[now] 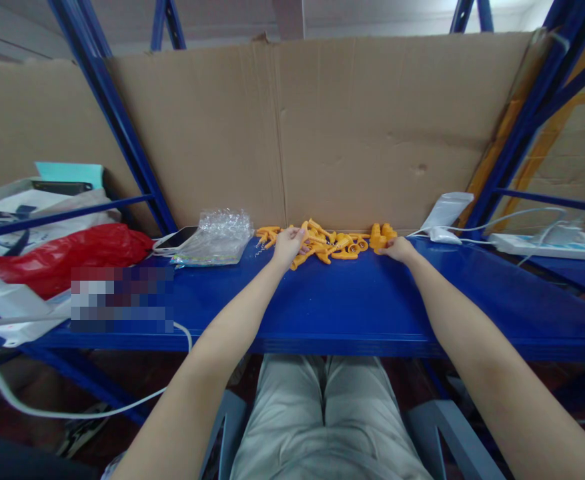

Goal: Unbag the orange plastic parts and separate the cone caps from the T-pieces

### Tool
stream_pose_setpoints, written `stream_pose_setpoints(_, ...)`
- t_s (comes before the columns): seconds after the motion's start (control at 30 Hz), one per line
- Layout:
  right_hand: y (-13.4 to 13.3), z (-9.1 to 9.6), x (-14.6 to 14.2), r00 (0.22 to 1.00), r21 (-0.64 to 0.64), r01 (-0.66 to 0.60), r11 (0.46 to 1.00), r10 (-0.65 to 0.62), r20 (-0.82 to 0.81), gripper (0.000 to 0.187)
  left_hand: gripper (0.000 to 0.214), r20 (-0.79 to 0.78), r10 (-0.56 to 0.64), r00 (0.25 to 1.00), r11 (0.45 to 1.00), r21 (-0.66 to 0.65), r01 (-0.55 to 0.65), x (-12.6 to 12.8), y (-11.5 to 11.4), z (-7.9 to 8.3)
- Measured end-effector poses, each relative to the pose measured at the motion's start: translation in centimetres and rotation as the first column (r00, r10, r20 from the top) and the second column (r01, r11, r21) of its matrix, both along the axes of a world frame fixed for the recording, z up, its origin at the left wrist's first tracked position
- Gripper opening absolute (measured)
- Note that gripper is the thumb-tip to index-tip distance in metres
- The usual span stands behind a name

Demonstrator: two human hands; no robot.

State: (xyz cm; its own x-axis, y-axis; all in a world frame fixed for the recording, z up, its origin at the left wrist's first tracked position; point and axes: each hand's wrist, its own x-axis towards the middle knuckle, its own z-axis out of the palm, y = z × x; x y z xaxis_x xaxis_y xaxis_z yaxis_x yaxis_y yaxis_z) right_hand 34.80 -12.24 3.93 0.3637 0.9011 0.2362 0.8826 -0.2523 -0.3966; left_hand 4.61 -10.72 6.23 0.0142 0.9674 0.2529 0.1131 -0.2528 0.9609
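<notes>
A pile of small orange plastic parts lies at the back of the blue shelf, against a cardboard sheet. My left hand reaches into the left side of the pile, fingers curled on one orange part. My right hand rests at the right end of the pile, fingers closed on an orange part near a small stack of them.
A clear crumpled plastic bag and a phone lie left of the pile. Further left sit a red bag and white bags. At the right are a white pouch, cables and a power strip. Blue rack posts stand on both sides.
</notes>
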Motion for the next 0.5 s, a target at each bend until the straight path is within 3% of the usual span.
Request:
stream_pose_setpoints(0.27, 0.19, 0.16, -0.28, 0.997, -0.025, -0.032, 0.999, 0.031, -0.067, 0.027, 0.015, -0.005, -0.008, 1.000, 1.000, -0.012, 0.008, -0.07, 0.04, -0.08)
stream_pose_setpoints(0.5, 0.44, -0.17, -0.54, 0.999, -0.069, -0.010, 0.998, 0.013, 0.044, 0.022, 0.019, 0.137, -0.051, 0.989, 0.997, -0.054, 0.059, 0.25, -0.47, 0.28)
